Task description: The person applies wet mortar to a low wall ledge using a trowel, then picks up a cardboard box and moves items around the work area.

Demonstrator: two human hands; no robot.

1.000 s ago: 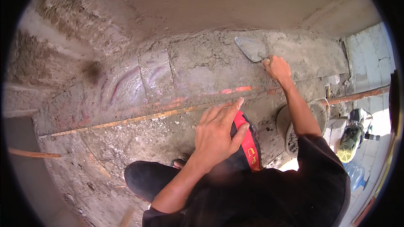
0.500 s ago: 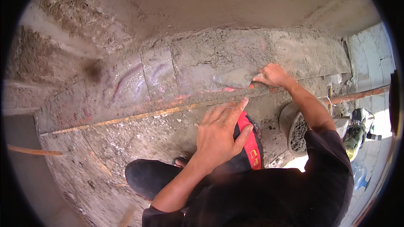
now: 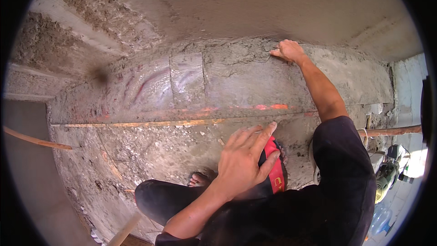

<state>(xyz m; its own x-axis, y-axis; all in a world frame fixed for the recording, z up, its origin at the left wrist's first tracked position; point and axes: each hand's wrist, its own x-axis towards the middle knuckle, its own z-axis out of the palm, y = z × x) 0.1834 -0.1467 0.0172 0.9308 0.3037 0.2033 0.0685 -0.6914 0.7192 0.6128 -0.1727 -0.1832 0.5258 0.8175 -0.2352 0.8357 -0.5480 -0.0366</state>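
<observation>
My right hand (image 3: pixel 289 51) is closed round a mortar-covered trowel (image 3: pixel 260 59), whose grey blade barely stands out from the mortar. The blade lies at the far edge of a strip of wet grey mortar (image 3: pixel 255 86), beside the smooth plastered wall (image 3: pixel 273 9). My left hand (image 3: pixel 243 157) rests on my raised knee, palm down, fingers stretched out and holding nothing. Below the knee shows the red stripe (image 3: pixel 276 173) of my black trousers.
A thin wooden strip (image 3: pixel 136 124) runs along the near edge of the mortar. Beside my right sleeve, a bucket (image 3: pixel 314 155) is mostly hidden. Farther right are a wooden pole (image 3: pixel 393 131), a green power tool (image 3: pixel 386 180) and a clear blue bottle (image 3: pixel 380 221).
My right hand has moved the trowel away from me, from the near edge of the mortar to the far edge by the wall. My left hand stays on the knee. The view has shifted slightly.
</observation>
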